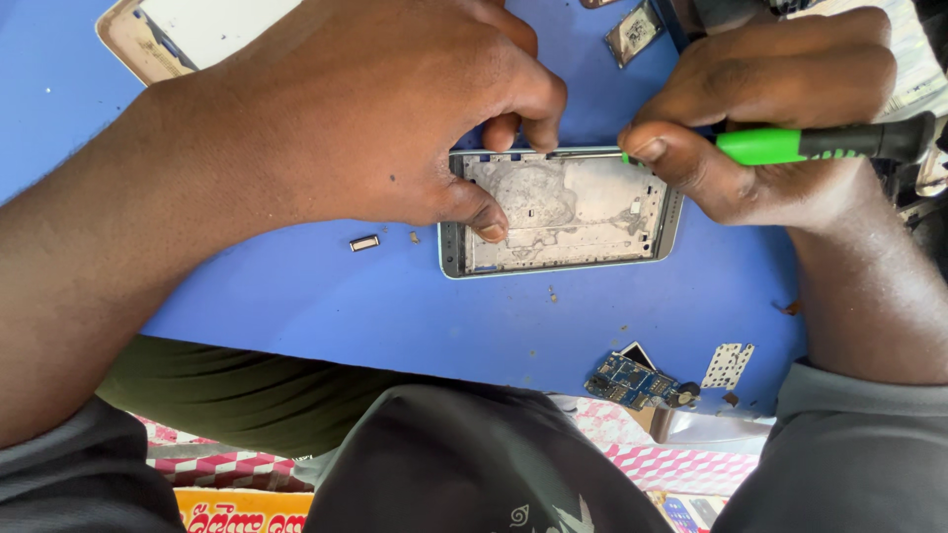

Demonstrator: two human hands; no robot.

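**Phone frame pinned at centre, screwdriver on its top edge**

Phone frame [563, 212] sits right in the middle of the picture, a stripped grey metal shell lying flat on the blue work mat [326, 306], its inner plate dusty and smeared. Biggest thing in shot is that mat, filling most of the upper frame down to its front edge.

Over it comes the left hand [385, 109], sweeping in from the left side: thumb pressed down on the frame's left inner face, curled fingers clamped over the top edge, so the shell is pinched and held steady. From the upper right, the right hand [760, 128] is wrapped closed around a screwdriver [820, 144] with a green and black handle lying almost level, thumb along the shaft, and the tip meets the frame's top edge just beside the left fingers.

Upper left corner: another phone body [168, 35], pale with a gold-toned rim, partly cut off and partly under the left wrist. Top centre, a small square metal part [633, 32].

Lower right of the mat, a small blue circuit board [632, 382], and just right of it a perforated metal plate [728, 365]. Left of the frame, well apart, a tiny silver component [364, 242] and a few specks beside it.
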